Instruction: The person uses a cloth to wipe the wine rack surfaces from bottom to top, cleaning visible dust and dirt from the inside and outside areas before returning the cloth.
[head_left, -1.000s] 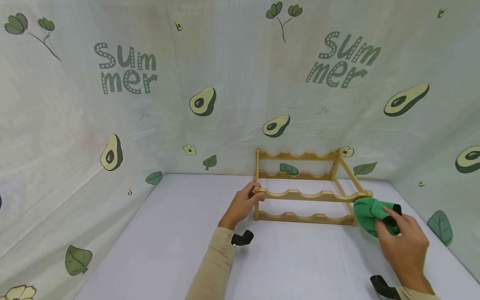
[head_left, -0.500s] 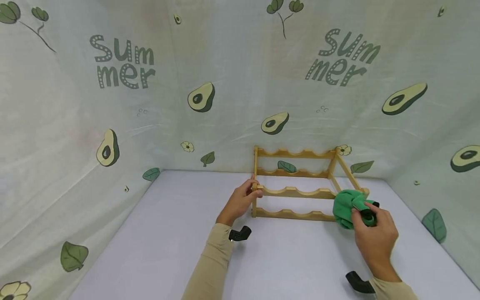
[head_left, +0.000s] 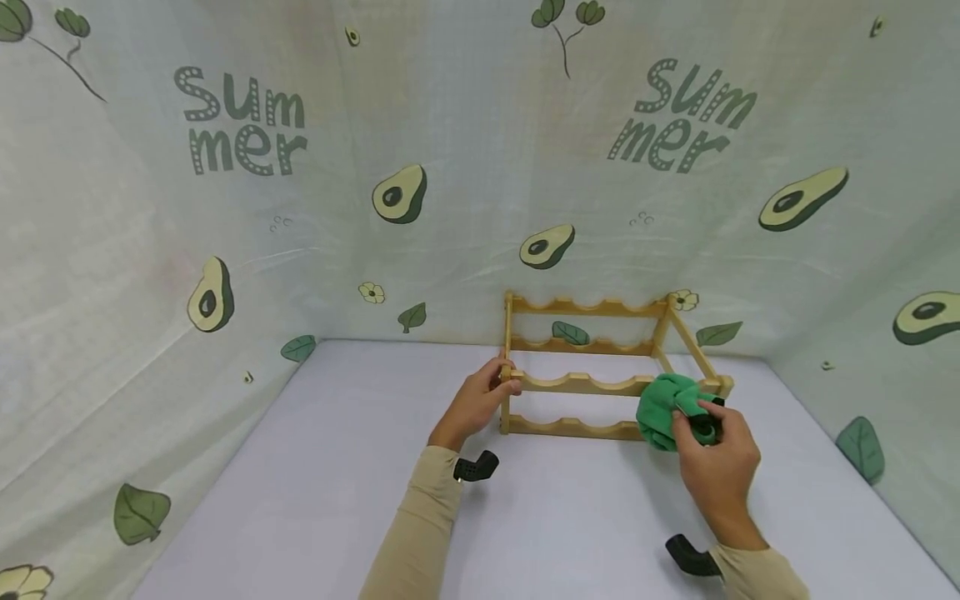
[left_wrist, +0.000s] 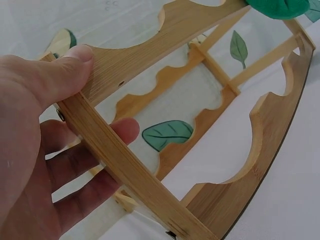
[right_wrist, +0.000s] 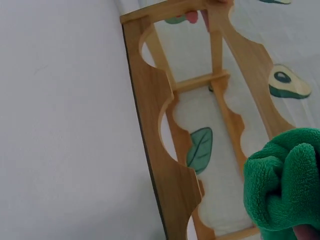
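A two-tier wooden bottle rack (head_left: 555,383) with scalloped rails stands on the table against the back cloth. At its left front corner my left hand (head_left: 472,408) grips the frame; the left wrist view shows the thumb over the upper rail (left_wrist: 130,55) and fingers behind the upright post (left_wrist: 122,150). My right hand (head_left: 720,471) pinches a bunched green plush cloth (head_left: 660,408), which has dark parts showing near the fingers. That cloth lies against the right part of the upper front rail and hides some of it. In the right wrist view, the cloth (right_wrist: 280,182) covers most of the fingers.
A white cover (head_left: 337,500) lies over the tabletop. Behind and at both sides hangs a pale curtain (head_left: 465,125) printed with avocados, leaves and lettering. Black curved pieces (head_left: 476,467) stick out at both wrists.
My right hand has moved left with the green cloth, from the rack's right front corner along the front rail. The left hand keeps its hold, and the rack stays in place.
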